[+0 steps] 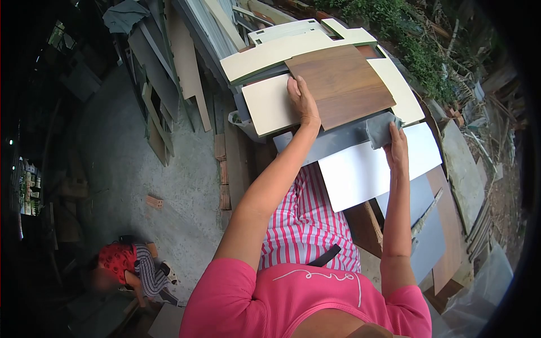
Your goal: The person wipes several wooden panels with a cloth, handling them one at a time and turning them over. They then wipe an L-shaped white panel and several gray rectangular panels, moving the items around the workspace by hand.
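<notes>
A brown wood-grain board [344, 84] lies on a pile of boards. My left hand [302, 101] rests at its left edge, fingers apart, over a cream board [267, 104]. In my right hand [398, 145] is a grey cloth [378, 130], held at the near right corner of the brown board. Beneath the cloth runs a dark grey panel [332, 144]. A white panel [360, 174] lies nearer to me, under my right wrist.
Tall boards [183, 62] lean at the upper left. A brick [154, 201] sits on the concrete floor. Another person [132, 267] bends down at the lower left. Plants [408, 39] border the pile, and plastic sheeting [482, 293] lies at the lower right.
</notes>
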`<state>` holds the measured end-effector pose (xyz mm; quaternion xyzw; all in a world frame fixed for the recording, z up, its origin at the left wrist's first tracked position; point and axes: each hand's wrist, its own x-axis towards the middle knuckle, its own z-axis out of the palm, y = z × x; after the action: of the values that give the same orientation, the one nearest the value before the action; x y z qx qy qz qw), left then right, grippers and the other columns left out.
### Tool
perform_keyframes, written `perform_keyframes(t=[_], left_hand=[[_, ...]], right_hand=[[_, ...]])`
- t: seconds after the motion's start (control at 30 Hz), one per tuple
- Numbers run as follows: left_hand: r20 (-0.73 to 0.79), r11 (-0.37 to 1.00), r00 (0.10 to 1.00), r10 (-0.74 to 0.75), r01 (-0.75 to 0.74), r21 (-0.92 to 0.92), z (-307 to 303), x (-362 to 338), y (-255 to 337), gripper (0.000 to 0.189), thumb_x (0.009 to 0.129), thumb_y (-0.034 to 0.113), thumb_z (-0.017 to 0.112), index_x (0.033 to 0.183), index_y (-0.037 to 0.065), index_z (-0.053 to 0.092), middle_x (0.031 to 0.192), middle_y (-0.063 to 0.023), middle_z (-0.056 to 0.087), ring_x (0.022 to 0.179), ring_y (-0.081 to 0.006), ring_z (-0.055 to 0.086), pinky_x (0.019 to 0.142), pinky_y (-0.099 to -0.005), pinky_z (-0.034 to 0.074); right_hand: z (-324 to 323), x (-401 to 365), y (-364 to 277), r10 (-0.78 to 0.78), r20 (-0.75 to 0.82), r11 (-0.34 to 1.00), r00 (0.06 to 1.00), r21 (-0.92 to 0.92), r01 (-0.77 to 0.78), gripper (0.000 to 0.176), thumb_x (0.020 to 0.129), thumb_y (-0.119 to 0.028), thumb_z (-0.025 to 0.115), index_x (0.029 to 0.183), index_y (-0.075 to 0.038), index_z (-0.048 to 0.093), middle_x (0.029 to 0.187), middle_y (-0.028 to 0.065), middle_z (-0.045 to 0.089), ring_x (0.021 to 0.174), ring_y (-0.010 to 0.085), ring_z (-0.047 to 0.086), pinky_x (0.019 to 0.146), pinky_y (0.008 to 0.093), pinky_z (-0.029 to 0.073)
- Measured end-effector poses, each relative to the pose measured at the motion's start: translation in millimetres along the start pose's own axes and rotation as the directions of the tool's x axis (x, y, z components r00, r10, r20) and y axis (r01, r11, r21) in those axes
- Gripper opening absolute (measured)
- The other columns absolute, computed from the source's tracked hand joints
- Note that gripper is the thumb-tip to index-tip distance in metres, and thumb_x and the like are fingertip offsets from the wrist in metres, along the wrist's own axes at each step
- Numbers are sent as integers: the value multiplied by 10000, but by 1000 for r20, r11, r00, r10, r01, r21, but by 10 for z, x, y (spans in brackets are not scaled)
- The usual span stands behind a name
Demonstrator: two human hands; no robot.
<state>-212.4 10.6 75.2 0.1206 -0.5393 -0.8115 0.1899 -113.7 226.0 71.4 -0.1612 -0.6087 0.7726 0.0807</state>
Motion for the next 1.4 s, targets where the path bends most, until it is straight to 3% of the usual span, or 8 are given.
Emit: perform_keyframes(t=[0.1, 0.17, 0.2, 0.27, 0.3, 0.47, 0.77, 1.4], left_hand=[[17, 1000, 1000, 21, -21, 6, 5, 36, -58, 739, 931, 511, 419, 1383, -44, 238, 1429, -225, 281, 1317, -293, 309, 1080, -357, 250], [24, 1000, 1000, 16, -16, -13, 53, 14, -44, 744, 931, 510, 420, 1385, -48, 231, 1432, -233, 271, 1327, -296, 294, 1085, -358, 242], [36, 999, 999, 16, -15, -32, 75, 21, -35, 750, 930, 509, 420, 1387, -51, 224, 1434, -241, 261, 1338, -300, 279, 1091, -360, 234], [51, 998, 998, 34, -32, -46, 122, 6, -11, 752, 934, 504, 414, 1391, -58, 210, 1440, -254, 241, 1355, -310, 246, 1102, -366, 216], [66, 999, 998, 21, -19, -31, 140, 10, -35, 755, 929, 508, 421, 1397, -47, 213, 1445, -222, 242, 1354, -289, 243, 1104, -357, 204], [133, 996, 991, 31, -41, 78, 122, 65, -225, 793, 916, 528, 435, 1420, -21, 165, 1473, -225, 176, 1388, -289, 158, 1117, -362, 158], [120, 958, 991, 55, -87, 275, 186, 243, -226, 781, 923, 568, 352, 1408, -25, 201, 1449, -244, 219, 1361, -345, 202, 1120, -398, 182], [85, 997, 994, -75, 72, 37, 120, 239, -94, 849, 895, 583, 422, 1390, -72, 205, 1441, -266, 239, 1356, -309, 256, 1099, -366, 223]], right_hand=[[-72, 633, -47, -251, -10, 910, 968, -342, 233, 346, 936, -272, 494, 1161, -14, 539, 1147, 147, 575, 956, 271, 606, 805, 352, 485], [-135, 941, -82, -434, 11, 470, 901, -850, 237, 311, 920, -259, 493, 1129, -43, 575, 1187, 164, 560, 992, 356, 574, 843, 390, 465], [-174, 1035, -21, -435, 15, 471, 900, -849, 242, 311, 920, -259, 493, 1129, -43, 575, 1187, 164, 560, 992, 356, 574, 843, 390, 465], [-187, 1225, 109, -578, 121, 117, 807, -966, 229, 308, 901, -244, 495, 1130, -55, 576, 1213, 154, 547, 1028, 409, 530, 876, 436, 442], [-163, 1256, 121, -579, 98, 90, 809, -979, 184, 305, 894, -249, 500, 1120, -62, 582, 1199, 124, 560, 1051, 396, 513, 880, 453, 434], [-188, 1474, 197, -620, 179, 24, 764, -969, 247, 306, 902, -265, 497, 1119, -66, 581, 1180, 132, 564, 1023, 399, 524, 865, 457, 442], [-55, 1766, -32, -422, -37, 55, 906, -998, -15, 502, 880, -495, 471, 1090, -56, 594, 1045, 229, 588, 990, 442, 556, 805, 527, 467], [-351, 1779, -201, -202, -53, 249, 978, -969, -1, 729, 821, -603, 485, 963, 99, 620, 951, 311, 620, 945, 423, 608, 815, 453, 460]])
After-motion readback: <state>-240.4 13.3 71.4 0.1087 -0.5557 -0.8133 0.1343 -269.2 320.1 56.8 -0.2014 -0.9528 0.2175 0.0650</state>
